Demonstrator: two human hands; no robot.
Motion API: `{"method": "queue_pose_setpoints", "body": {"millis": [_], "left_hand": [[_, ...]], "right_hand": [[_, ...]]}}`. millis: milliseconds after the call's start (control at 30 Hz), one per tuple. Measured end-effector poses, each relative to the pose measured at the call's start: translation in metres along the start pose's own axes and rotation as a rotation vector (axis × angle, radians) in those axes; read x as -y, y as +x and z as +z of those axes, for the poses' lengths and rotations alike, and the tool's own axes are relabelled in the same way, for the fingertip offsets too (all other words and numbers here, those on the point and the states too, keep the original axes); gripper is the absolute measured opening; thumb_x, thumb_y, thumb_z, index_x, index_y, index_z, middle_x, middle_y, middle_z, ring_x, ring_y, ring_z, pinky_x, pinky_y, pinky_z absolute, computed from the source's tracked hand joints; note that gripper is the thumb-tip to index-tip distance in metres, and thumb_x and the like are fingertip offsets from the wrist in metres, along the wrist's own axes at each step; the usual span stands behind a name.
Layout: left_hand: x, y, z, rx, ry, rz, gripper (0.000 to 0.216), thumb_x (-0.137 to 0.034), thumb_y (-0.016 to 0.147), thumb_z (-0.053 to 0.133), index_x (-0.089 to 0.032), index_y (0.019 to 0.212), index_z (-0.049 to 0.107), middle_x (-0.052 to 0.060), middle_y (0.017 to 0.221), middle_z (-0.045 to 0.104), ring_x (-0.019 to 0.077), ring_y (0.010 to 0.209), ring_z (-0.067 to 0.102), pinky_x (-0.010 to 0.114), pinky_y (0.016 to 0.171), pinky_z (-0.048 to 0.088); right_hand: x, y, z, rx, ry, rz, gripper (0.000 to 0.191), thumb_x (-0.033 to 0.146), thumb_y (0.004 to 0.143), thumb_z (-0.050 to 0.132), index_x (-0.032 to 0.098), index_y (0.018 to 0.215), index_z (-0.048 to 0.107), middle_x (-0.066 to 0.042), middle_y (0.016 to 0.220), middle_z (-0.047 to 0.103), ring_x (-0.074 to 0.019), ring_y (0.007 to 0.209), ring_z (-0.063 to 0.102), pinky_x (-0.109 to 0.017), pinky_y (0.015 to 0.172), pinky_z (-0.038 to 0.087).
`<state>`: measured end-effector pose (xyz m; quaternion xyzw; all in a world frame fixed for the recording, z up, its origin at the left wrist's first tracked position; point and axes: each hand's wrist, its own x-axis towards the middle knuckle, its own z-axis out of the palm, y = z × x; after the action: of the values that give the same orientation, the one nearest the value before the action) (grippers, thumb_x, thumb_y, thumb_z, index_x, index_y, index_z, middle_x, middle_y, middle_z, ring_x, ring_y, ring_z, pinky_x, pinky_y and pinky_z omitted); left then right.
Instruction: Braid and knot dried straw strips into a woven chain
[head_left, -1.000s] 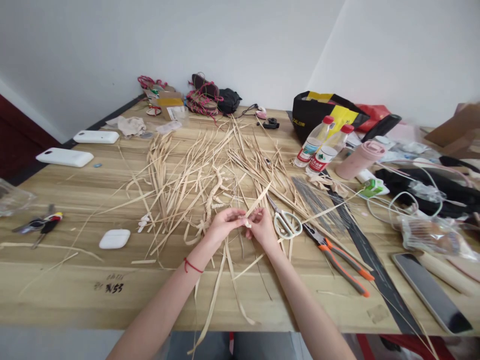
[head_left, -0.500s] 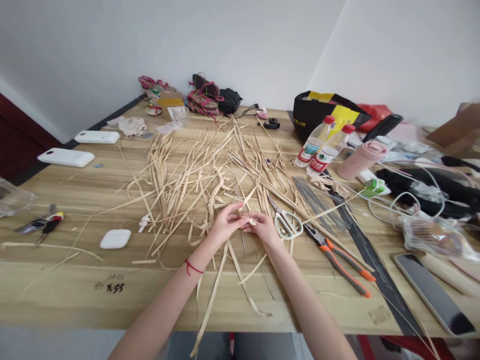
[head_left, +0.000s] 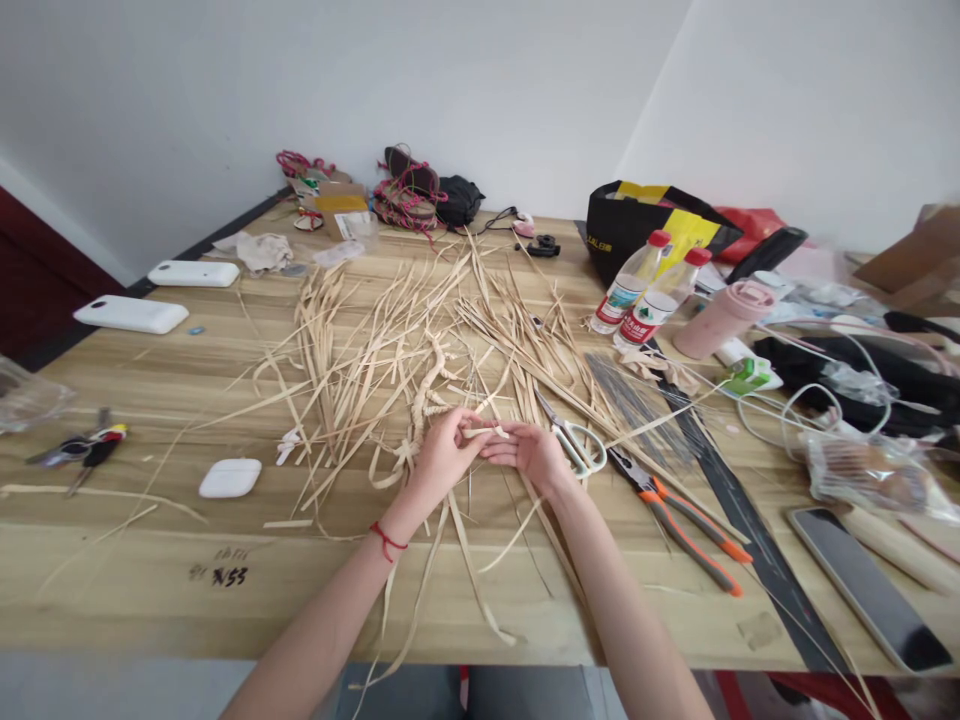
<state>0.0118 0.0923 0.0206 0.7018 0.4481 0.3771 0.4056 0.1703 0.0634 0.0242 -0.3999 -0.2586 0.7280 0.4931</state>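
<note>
My left hand (head_left: 444,450), wearing a red string at the wrist, pinches a pale straw-like strip (head_left: 484,433) between thumb and fingers. Opposite it, my right hand (head_left: 538,460) meets the strip's other end near the thumb, its fingers reaching left underneath. Just beyond my left hand lies a wrapped, branching piece (head_left: 429,385), bound in the same pale material. Long loose strips (head_left: 465,560) hang below both hands towards the table's front edge. Scissors (head_left: 583,450) with white handles lie close by my right hand. Fingers partly hide where the strip is gripped.
Many pale strips (head_left: 322,340) are strewn across the wooden table (head_left: 150,590). Orange-handled pliers (head_left: 686,525) and a phone (head_left: 870,585) lie on the right. Two bottles (head_left: 630,285), a pink cup (head_left: 724,318) and a black bag (head_left: 622,235) stand behind. A white case (head_left: 230,478) sits left.
The fingers of my right hand have straightened and spread somewhat, and more of the strip shows between the hands. The hanging strips have shifted left.
</note>
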Motion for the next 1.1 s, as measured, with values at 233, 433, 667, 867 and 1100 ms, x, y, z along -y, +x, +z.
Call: {"method": "queue_pose_setpoints", "body": {"millis": [233,433,667,867,1100], "left_hand": [[-0.018,0.003,-0.011,-0.072,0.234,0.199,0.023,-0.035,0.070,0.066,-0.021,0.055,0.056,0.006,0.080,0.059,0.0262,0.097,0.042,0.041,0.092,0.030],[-0.027,0.012,-0.046,0.077,-0.350,0.047,0.033,-0.038,0.077,0.056,-0.019,0.050,0.055,0.005,0.099,0.063,0.0239,0.100,0.050,0.043,0.095,0.032],[-0.026,0.016,-0.079,-0.033,-1.009,-0.001,0.046,-0.050,0.074,0.056,-0.018,0.042,0.047,0.004,0.064,0.055,0.0203,0.076,0.057,0.044,0.088,0.042],[-0.024,0.019,-0.072,-0.054,-0.822,-0.053,0.036,-0.049,0.078,0.053,-0.016,0.069,0.064,0.002,0.064,0.053,0.0110,0.056,0.047,0.028,0.060,0.044],[-0.017,0.015,-0.047,0.043,-0.469,-0.170,0.035,-0.046,0.082,0.050,-0.016,0.078,0.069,0.005,0.075,0.063,0.0139,0.070,0.056,0.026,0.071,0.043]], "right_hand": [[-0.001,-0.001,-0.001,-0.109,-0.111,-0.074,0.024,0.022,0.065,0.072,0.013,0.086,0.066,-0.007,0.076,0.071,-0.0151,0.066,0.067,-0.026,0.067,0.055],[-0.002,-0.001,-0.005,-0.170,-0.134,-0.076,0.028,0.023,0.063,0.074,0.012,0.088,0.066,-0.007,0.076,0.071,-0.0133,0.063,0.067,-0.024,0.066,0.055],[-0.004,-0.004,0.002,-0.154,-0.207,-0.044,0.032,0.026,0.064,0.074,0.010,0.090,0.066,-0.002,0.059,0.066,-0.0105,0.049,0.062,-0.020,0.050,0.052],[-0.005,-0.003,0.004,-0.157,-0.152,-0.040,0.028,0.023,0.066,0.073,0.010,0.090,0.064,-0.010,0.078,0.072,-0.0157,0.066,0.068,-0.024,0.061,0.056],[-0.009,-0.002,0.005,-0.156,-0.092,-0.035,0.029,0.024,0.069,0.072,0.011,0.093,0.061,-0.011,0.082,0.072,-0.0191,0.072,0.070,-0.027,0.066,0.058]]}}
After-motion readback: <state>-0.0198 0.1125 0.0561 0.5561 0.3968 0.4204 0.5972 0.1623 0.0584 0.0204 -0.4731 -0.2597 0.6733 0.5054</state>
